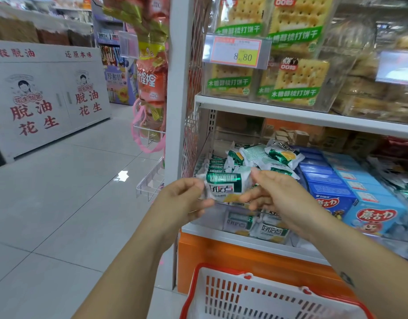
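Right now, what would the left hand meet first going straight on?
The left hand pinches the green packet; beyond it, probably the heap of like packets on the shelf, depth unclear.

green-and-white snack packet (223,186), blue boxes (336,187), red-rimmed white slotted basket (244,295)

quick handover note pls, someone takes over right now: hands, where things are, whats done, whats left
Left hand: pinches the left end of the green-and-white foil snack packet.
Right hand: holds its right end.
Packet: in the air in front of the lower shelf, just ahead of the pile of matching packets.
White plastic shopping basket with a red rim: below the hands.
Done: one packet off the shelf.
Left: probably lower it into the basket; it is not in yet.
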Tool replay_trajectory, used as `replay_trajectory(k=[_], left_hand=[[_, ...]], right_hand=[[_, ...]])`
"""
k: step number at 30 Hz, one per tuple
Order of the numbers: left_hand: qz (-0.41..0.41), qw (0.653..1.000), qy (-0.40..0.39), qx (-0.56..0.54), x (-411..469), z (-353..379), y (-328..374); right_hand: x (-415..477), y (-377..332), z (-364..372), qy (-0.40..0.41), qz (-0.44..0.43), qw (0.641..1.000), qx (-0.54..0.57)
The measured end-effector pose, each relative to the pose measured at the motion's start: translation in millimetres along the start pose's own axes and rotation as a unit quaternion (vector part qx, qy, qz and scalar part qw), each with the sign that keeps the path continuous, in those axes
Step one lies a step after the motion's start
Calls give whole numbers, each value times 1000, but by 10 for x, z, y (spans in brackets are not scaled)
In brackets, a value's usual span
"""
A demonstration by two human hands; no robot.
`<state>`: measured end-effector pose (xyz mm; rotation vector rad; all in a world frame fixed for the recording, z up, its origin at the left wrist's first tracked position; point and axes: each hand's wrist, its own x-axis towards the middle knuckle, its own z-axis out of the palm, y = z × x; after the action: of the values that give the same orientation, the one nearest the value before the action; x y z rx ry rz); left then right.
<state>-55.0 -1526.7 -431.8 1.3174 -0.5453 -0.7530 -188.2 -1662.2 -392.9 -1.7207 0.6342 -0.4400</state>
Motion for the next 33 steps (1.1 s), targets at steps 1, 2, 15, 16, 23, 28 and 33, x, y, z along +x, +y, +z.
replay_trajectory(k=[1,2,15,16,23,28,33], left_hand=[[-8,1000,-2,-20,1,2,10],[-10,999,1,-33,9,-2,9],[142,987,48,65,-22,130,-27],[140,987,36,66,-19,131,-38],[142,984,-1,107,4,140,-75],[101,988,21,112,23,170,-82],[20,999,-21,31,-10,238,-48]], right_hand=[[-5,-4,-3,0,2,1000,6],[-12,-4,-7,4,2,1000,-1],[-38,251,110,117,-133,984,-2],[-45,272,118,124,-145,982,-1],[-32,336,103,117,-157,981,8],[-95,300,16,52,-238,951,-191],[-109,322,-20,55,-309,892,-325]])
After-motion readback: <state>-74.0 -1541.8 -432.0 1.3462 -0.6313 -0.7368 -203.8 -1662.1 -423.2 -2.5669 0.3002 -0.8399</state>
